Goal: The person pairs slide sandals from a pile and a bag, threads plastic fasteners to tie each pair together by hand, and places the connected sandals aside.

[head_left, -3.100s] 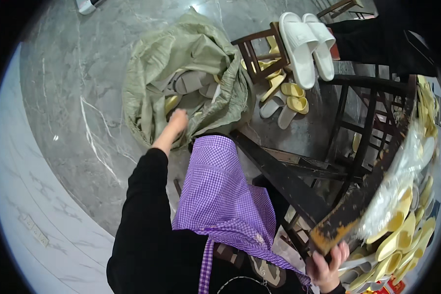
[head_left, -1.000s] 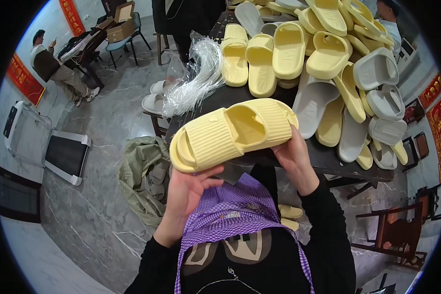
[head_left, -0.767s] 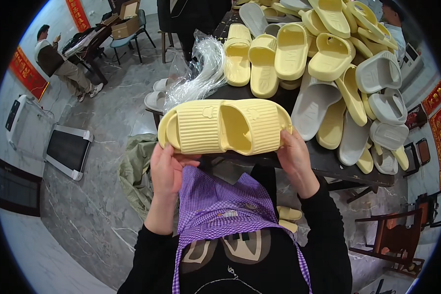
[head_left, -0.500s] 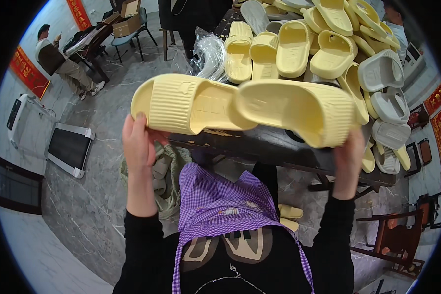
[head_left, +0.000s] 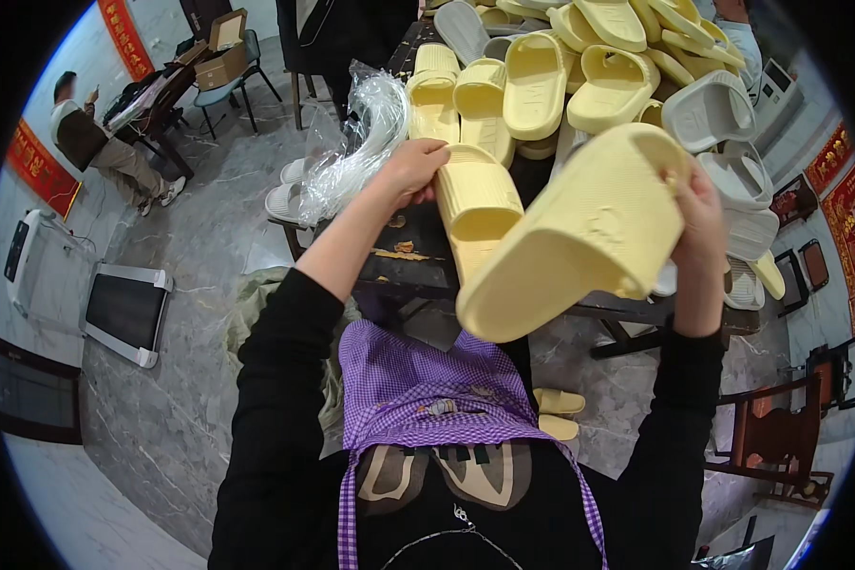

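My left hand (head_left: 416,173) grips the toe end of a yellow slide slipper (head_left: 480,199), whose ribbed strap faces up; its heel end is hidden behind the other slipper. A second yellow slipper (head_left: 575,233) is tilted in my right hand (head_left: 698,214), textured sole toward me, with the fingers closed round its far right end. Just beyond my hands, several yellow slippers (head_left: 534,85) stand in a row on the dark table (head_left: 389,271). Clear plastic bags (head_left: 366,142) lie beside my left hand at the table's left end.
A heap of yellow and grey slippers (head_left: 708,112) covers the table's far right. Below the table's left end is a green sack (head_left: 256,304). A wooden chair (head_left: 774,427) stands at right, a treadmill (head_left: 128,309) at left. Someone (head_left: 100,142) sits at the far left.
The two slippers, side by side before, are now apart in angle. My left hand moved right and farther away with one; my right hand turned the other to show its sole.
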